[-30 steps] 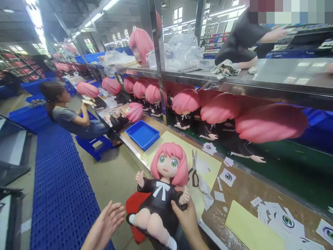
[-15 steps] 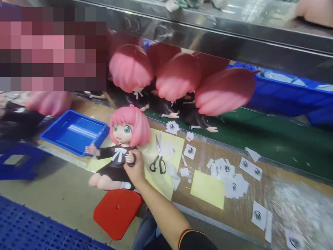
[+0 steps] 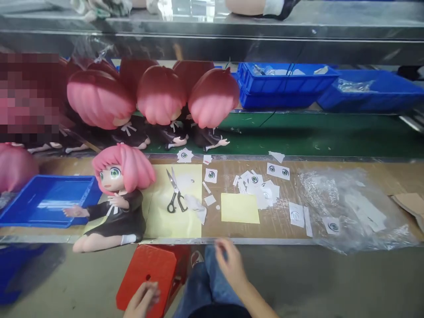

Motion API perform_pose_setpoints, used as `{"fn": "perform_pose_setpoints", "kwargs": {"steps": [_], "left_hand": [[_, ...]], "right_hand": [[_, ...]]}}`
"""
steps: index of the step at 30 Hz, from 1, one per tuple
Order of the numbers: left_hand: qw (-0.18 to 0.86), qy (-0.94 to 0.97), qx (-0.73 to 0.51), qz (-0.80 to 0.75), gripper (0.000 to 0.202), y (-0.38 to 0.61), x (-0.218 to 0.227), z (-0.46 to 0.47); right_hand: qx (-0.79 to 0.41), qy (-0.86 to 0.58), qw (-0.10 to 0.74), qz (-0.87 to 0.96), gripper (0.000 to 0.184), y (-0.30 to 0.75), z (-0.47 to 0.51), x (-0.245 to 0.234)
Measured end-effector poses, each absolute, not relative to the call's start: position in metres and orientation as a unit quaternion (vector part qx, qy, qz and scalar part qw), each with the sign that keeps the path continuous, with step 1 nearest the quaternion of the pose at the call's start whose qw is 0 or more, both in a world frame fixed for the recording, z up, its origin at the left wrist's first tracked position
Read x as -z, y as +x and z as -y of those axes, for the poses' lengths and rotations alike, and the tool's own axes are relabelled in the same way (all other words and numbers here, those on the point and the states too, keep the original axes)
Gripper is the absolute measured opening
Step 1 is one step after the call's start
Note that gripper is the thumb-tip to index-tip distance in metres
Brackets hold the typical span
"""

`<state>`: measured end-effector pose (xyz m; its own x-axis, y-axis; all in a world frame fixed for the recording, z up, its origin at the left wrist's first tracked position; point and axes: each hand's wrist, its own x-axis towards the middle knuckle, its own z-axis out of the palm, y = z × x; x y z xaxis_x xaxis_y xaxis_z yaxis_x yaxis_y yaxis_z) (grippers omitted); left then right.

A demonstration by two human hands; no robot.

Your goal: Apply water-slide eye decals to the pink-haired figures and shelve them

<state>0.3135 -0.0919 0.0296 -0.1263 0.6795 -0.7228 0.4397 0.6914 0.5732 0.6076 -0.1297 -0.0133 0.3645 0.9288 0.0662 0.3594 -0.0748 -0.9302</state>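
Note:
My right hand (image 3: pixel 229 261) hangs at the table's front edge, above my lap. Its thumb and fingers are apart around a gap and hold nothing. Lower left, my left hand (image 3: pixel 143 300) is over the red stool (image 3: pixel 149 265), slightly blurred, its fingers loosely stretched with nothing seen in them. A pink-haired figure (image 3: pixel 117 198) in a black dress sits at the table's front edge, untouched by either hand. Beside it, black-handled scissors (image 3: pixel 176 196) lie partly spread on a yellow sheet (image 3: pixel 159 225).
Paper eye cutouts (image 3: pixel 254 180) and a small yellow sheet (image 3: pixel 240 208) lie on the table, with clear plastic film (image 3: pixel 351 207) to the right. A blue tray (image 3: pixel 49 216) is at left. More pink-haired figures (image 3: pixel 162 97) stand behind; blue bins (image 3: pixel 286 84) sit under the metal shelf (image 3: pixel 212 44).
My right hand has let go of the figure's arm and moved down and right. My left hand has come into view. The head view has turned right and levelled; the figure remains on the table.

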Motion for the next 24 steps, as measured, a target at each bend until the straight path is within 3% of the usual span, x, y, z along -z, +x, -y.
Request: {"fn": "perform_pose_setpoints", "kwargs": {"steps": [2, 5, 9, 14, 24], "left_hand": [[0.550, 0.478, -0.099, -0.677, 0.074, 0.355, -0.034, 0.067], [0.519, 0.627, -0.080, -0.576, 0.053, 0.434, -0.034, 0.034], [0.430, 0.770, -0.039, -0.470, 0.031, 0.559, -0.013, 0.008], [0.333, 0.840, 0.006, -0.428, 0.062, 0.677, 0.026, 0.005], [0.219, 0.855, 0.077, -0.465, 0.049, 0.666, 0.029, 0.026]], "right_hand": [[-0.248, -0.734, 0.456, 0.438, 0.050, 0.669, 0.185, 0.023], [-0.202, -0.805, 0.415, 0.374, 0.067, 0.758, 0.231, 0.040], [-0.210, -0.843, 0.382, 0.313, 0.075, 0.850, 0.208, 0.067], [-0.265, -0.835, 0.328, 0.354, 0.054, 0.902, 0.117, 0.091], [-0.256, -0.826, 0.171, 0.472, 0.049, 0.898, 0.064, 0.080]]}}
